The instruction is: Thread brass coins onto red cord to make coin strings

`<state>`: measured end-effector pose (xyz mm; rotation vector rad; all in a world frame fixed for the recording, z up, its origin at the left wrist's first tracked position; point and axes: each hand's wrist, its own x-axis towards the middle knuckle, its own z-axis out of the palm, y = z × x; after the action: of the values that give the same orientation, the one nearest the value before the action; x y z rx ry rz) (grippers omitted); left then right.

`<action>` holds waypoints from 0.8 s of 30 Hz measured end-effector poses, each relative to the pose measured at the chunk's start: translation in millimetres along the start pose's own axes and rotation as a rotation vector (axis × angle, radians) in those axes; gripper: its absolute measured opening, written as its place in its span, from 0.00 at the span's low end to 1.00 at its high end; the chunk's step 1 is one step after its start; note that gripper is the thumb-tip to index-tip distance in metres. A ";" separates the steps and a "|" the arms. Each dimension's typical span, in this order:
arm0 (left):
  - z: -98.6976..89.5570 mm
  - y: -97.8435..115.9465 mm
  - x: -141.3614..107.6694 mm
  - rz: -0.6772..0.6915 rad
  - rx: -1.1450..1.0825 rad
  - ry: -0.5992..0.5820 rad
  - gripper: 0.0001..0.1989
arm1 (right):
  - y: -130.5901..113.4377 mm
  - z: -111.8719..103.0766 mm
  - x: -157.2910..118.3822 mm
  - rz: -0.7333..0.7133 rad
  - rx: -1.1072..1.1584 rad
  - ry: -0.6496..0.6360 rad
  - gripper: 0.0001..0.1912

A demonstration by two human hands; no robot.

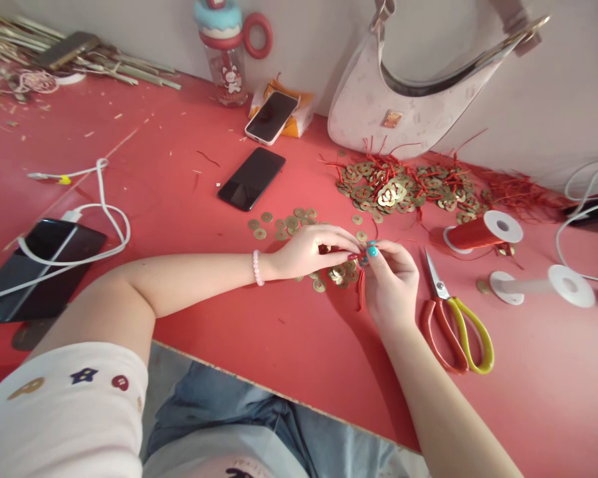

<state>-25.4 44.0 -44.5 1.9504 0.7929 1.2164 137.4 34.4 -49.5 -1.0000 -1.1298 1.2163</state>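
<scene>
Clock positions taken about the meeting fingertips.

Hands: left hand [306, 253] enters from 9 o'clock, fingers fairly straight, thumb and fingertips brought together in a pinch on red cord [361, 291]. Right hand [391, 282] comes in from 5 o'clock, fingers curled, thumb pressed to the fingertips on the same cord; the two sets of tips touch or nearly touch. A loose tail of the cord hangs toward 6 o'clock. Whether a coin sits between the fingertips cannot be told; the fingers cover that spot.

Near field: loose brass-coloured holed coins [337, 273] lie on the red counter [289, 358] at 8 o'clock, beside and partly under the left hand; further scattered coins [293, 222] at 10 o'clock. At 1 o'clock, a heaped pile of corded coins [393, 191], with red cord ends sticking out. Scissors [441, 290] at 4 o'clock, just beside the right hand, blades together, one handle loop red, the other yellow. Spool of red cord [471, 234] near 3 o'clock, on its side; bare white spool [571, 285] farther out, between 3 and 4.

Far field: black smartphone [252, 178] at 10 o'clock; white-edged smartphone [272, 116] near 11, propped on an orange-and-white packet [292, 126]; pale handbag [369, 116] past 12, against the wall.
</scene>
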 end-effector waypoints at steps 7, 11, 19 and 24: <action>-0.3 1.1 -0.7 -0.072 -0.056 -0.049 0.08 | 0.6 2.2 -1.7 0.003 -0.079 -0.012 0.06; 0.2 1.0 -1.0 -0.082 -0.064 -0.042 0.08 | -0.6 4.6 -1.5 0.020 -0.053 -0.035 0.11; -2.3 4.9 1.4 -0.058 -0.014 -0.054 0.07 | -1.2 4.3 -1.8 0.150 -0.068 -0.117 0.13; -0.8 1.1 0.1 -0.063 -0.028 -0.021 0.07 | 0.0 2.2 -1.3 0.142 -0.074 -0.120 0.12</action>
<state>-25.9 43.7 -43.3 1.8984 0.8171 1.1623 135.3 33.1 -49.3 -1.0898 -1.2214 1.3709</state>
